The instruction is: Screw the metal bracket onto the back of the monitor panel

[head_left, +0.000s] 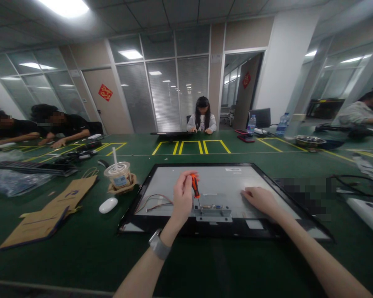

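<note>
A screwdriver (195,186) with an orange and black handle is held in my left hand (184,191), its shaft pointing down. The tip reaches a metal bracket (216,214) with connectors, near the front of a flat display panel (164,178) that lies back side up. Whether the tip sits on a screw I cannot tell. My right hand (261,198) rests on the right part of the panel, its fingers loosely curled and partly hidden. Thin wires (157,205) run across the panel to the left of my left hand.
A plastic cup (118,176) with a straw, a white mouse (108,205) and a brown paper bag (49,211) lie to the left. A white device (368,215) with black cables is at the right. Across the green table (90,265) sit other people; bottles (251,123) stand farther back.
</note>
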The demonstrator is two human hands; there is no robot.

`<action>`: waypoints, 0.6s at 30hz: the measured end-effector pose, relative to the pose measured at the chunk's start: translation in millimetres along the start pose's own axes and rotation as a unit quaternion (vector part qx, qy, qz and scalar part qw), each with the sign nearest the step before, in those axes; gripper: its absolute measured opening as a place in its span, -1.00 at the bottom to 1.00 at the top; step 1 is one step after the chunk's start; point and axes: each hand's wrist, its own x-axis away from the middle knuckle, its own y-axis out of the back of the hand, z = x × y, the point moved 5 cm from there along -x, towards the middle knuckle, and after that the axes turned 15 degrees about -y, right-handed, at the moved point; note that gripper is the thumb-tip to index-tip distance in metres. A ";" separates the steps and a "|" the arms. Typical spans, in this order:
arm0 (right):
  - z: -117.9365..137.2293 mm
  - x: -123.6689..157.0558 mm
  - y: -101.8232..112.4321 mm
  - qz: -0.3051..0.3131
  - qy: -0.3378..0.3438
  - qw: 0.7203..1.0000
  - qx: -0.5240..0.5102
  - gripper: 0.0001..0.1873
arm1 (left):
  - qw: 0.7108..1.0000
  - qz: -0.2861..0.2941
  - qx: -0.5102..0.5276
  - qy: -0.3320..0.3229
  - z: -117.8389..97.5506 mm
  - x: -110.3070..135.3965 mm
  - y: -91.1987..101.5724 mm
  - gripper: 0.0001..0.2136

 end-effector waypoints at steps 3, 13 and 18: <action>-0.3 -0.1 0.0 0.002 -0.002 1.000 -0.003 -0.55 | 0.999 0.021 -0.014 -0.031 -4.5 -0.5 -2.1 -0.80; 0.7 1.4 2.2 0.004 0.002 1.000 -0.004 -0.55 | 0.994 0.031 -0.074 -0.067 -8.3 -1.0 -0.4 -0.80; 0.6 0.8 1.6 0.007 -0.001 1.000 -0.009 -0.55 | 0.997 0.052 -0.035 -0.055 -10.2 -0.2 -3.1 -0.76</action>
